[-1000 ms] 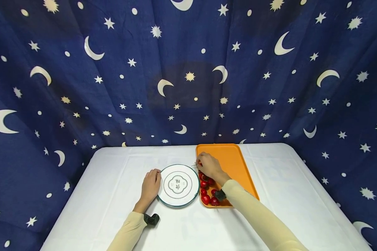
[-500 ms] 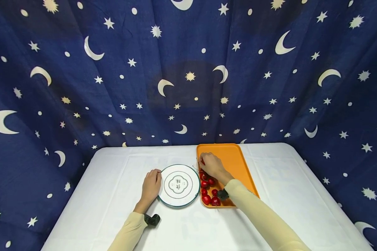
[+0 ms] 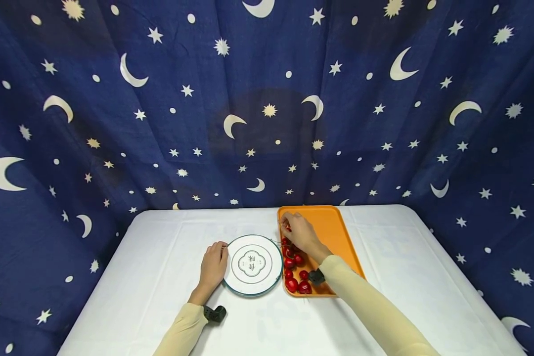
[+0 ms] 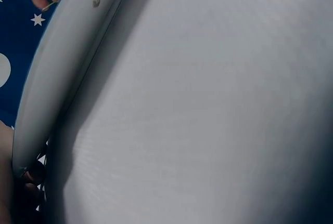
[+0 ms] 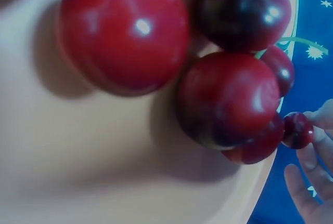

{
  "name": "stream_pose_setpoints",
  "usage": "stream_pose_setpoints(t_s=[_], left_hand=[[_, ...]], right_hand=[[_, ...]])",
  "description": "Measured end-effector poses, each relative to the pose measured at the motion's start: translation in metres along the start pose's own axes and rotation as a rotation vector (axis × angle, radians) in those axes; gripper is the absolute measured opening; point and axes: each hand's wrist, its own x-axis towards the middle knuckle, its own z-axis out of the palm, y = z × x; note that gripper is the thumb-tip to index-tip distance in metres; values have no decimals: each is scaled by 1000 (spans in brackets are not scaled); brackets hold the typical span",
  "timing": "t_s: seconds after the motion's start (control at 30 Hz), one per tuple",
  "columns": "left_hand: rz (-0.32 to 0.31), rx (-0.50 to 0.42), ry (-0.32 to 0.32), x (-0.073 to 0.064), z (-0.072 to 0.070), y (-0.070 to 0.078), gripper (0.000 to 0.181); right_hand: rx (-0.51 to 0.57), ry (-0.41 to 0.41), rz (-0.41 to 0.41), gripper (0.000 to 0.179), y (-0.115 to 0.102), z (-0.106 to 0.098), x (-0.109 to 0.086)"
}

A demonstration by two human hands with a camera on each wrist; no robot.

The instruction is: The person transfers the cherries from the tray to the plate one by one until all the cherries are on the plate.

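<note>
My left hand [image 3: 214, 265] grips the left rim of a white plate [image 3: 252, 265] with a teal edge and a printed emblem in the middle. In the left wrist view, the plate's pale side [image 4: 67, 63] rises from the thumb [image 4: 5, 172], with darkened fingertips [image 4: 34, 172] under its edge. Over the far left part of the orange tray [image 3: 333, 237], my right hand [image 3: 300, 233] pinches a dark red cherry [image 5: 297, 130]. Several cherries [image 3: 291, 285] with stems lie along the tray's left side. Larger in the right wrist view is a bright red cherry [image 5: 125, 34].
The plate stands just left of the tray on a white cloth-covered table [image 3: 160, 257]. A dark blue curtain [image 3: 267, 123] with moons and stars hangs behind and at both sides. Black wrist bands [image 3: 215, 314] are on both arms.
My right hand has risen a little and shifted slightly to the right over the tray, with the cherry in its fingers. My left hand and the plate have stayed in place.
</note>
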Motion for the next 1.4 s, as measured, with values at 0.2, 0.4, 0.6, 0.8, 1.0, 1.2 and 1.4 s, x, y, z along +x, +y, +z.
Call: stream_pose_setpoints(t_s=[0.2, 0.4, 0.6, 0.8, 1.0, 1.2, 1.4], left_hand=[[11, 9, 11, -2, 0, -1, 24], [9, -2, 6, -2, 1, -1, 25], [5, -7, 3, -1, 3, -3, 25], [4, -6, -3, -2, 0, -2, 26], [5, -6, 0, -3, 0, -1, 25], [6, -11, 2, -4, 0, 0, 24], [4, -9, 13, -3, 0, 1, 23]], right_hand=[[-2, 6, -51, 36, -2, 0, 1], [123, -15, -29, 22, -11, -3, 2], [228, -35, -19, 9, -18, -2, 4], [261, -105, -20, 4, -24, 3, 3], [212, -138, 0, 4, -28, 10, 3], [205, -170, 21, 7, -29, 14, 1], [190, -186, 19, 5, -26, 16, 0]])
